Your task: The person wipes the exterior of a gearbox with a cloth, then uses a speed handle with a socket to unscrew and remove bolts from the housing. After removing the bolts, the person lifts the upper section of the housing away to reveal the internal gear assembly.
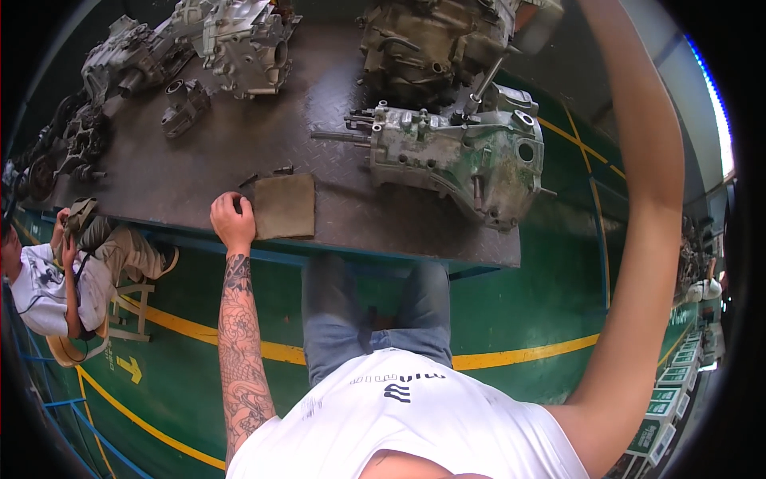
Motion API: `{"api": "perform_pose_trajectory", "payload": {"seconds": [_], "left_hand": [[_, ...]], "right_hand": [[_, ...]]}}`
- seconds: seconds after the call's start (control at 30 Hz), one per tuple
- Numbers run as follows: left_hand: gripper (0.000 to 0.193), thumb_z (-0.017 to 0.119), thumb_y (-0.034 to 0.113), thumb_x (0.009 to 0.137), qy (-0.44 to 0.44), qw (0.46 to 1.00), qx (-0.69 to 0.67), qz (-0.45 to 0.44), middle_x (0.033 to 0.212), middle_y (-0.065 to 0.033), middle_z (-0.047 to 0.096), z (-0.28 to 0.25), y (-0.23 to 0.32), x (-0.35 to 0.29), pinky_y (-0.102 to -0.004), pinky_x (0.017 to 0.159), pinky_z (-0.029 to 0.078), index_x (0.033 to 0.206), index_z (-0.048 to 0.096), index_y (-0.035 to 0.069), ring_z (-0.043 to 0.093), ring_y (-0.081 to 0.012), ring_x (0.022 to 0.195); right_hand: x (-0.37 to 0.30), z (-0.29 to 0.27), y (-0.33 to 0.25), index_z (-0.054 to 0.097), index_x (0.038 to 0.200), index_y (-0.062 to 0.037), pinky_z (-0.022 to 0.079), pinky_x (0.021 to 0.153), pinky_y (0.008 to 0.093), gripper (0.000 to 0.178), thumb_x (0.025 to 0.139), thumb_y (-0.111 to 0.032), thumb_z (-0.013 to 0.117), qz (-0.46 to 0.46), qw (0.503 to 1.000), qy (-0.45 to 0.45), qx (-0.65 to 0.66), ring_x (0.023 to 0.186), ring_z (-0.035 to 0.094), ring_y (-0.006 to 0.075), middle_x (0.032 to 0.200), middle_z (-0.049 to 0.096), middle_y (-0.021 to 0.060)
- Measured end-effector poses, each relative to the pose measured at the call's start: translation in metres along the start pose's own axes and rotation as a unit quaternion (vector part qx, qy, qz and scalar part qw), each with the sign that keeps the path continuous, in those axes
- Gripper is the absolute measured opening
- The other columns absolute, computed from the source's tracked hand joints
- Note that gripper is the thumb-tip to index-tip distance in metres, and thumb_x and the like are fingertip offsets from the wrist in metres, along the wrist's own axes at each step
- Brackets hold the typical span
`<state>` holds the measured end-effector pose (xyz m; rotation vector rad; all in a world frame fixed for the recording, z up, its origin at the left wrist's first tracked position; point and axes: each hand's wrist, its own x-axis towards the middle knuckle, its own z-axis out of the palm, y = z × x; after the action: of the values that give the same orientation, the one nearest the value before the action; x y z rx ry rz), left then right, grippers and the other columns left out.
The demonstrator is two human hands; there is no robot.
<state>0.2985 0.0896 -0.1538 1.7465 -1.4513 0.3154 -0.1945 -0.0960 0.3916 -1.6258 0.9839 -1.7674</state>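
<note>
My left hand [233, 217] rests at the near edge of the metal table, its fingers curled; what they hold, if anything, is hidden. Beside it lies a brown square pad [285, 205], with small bolts [283, 170] by its far edge. A grey aluminium gearbox housing [447, 152] lies on the table's right side, its shaft pointing left. My right arm [650, 160] reaches far forward along the right. A bit of my right hand [524, 13] shows at a blurred grey-bodied tool [540, 28], whose long metal shaft [488, 78] slants down to the gearbox.
A larger, dirty gearbox [435, 44] stands behind. More housings [243, 48] and a small casting [185, 108] are at the far left. A seated person [60, 279] handles a part at left. Boxes [666, 403] line the right of the green floor [511, 315].
</note>
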Motion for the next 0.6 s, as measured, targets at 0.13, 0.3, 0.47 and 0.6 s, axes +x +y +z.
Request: {"api": "perform_pose_trajectory", "payload": {"seconds": [0.13,0.3,0.47,0.6], "left_hand": [[0.018,0.065,0.023,0.091,-0.003,1.000,0.000,-0.010,0.107,-0.0123,0.070,0.000,0.000,-0.001,-0.0471,0.100,0.046,0.096,0.069,0.006,0.060,-0.0346,0.110],[0.018,0.064,0.024,0.093,-0.004,1.000,0.010,0.001,0.107,-0.0118,0.070,-0.001,0.000,0.000,-0.0470,0.099,0.047,0.096,0.069,0.006,0.061,-0.0339,0.110],[0.018,0.065,0.023,0.092,-0.006,1.000,0.009,-0.001,0.107,-0.0124,0.070,0.004,-0.006,-0.003,-0.0473,0.099,0.047,0.097,0.068,0.006,0.060,-0.0345,0.110],[0.023,0.065,0.025,0.094,0.032,0.999,-0.001,0.015,0.110,-0.0150,0.069,0.009,-0.011,-0.004,-0.0489,0.101,0.045,0.102,0.069,0.004,0.060,-0.0370,0.112]], "right_hand": [[-0.011,-0.005,-0.005,0.056,0.091,-0.0148,0.032,0.043,0.0261,0.015,0.104,-0.020,0.057,-0.004,0.998,-0.054,-0.008,0.047,0.038,0.0085,0.062,0.040,-0.0059],[-0.047,-0.039,-0.036,0.053,0.090,-0.0137,0.029,0.042,0.0262,0.017,0.106,-0.019,0.054,-0.010,0.998,-0.050,0.028,0.047,0.034,0.0085,0.062,0.037,-0.0048],[-0.128,-0.135,-0.109,0.050,0.089,-0.0126,0.026,0.042,0.0262,0.020,0.108,-0.018,0.050,-0.038,0.993,-0.053,0.095,0.047,0.030,0.0084,0.062,0.035,-0.0038],[-0.253,-0.232,-0.178,0.047,0.088,-0.0117,0.023,0.041,0.0262,0.023,0.110,-0.017,0.048,-0.059,0.984,-0.040,0.162,0.047,0.027,0.0084,0.062,0.033,-0.0029]]}}
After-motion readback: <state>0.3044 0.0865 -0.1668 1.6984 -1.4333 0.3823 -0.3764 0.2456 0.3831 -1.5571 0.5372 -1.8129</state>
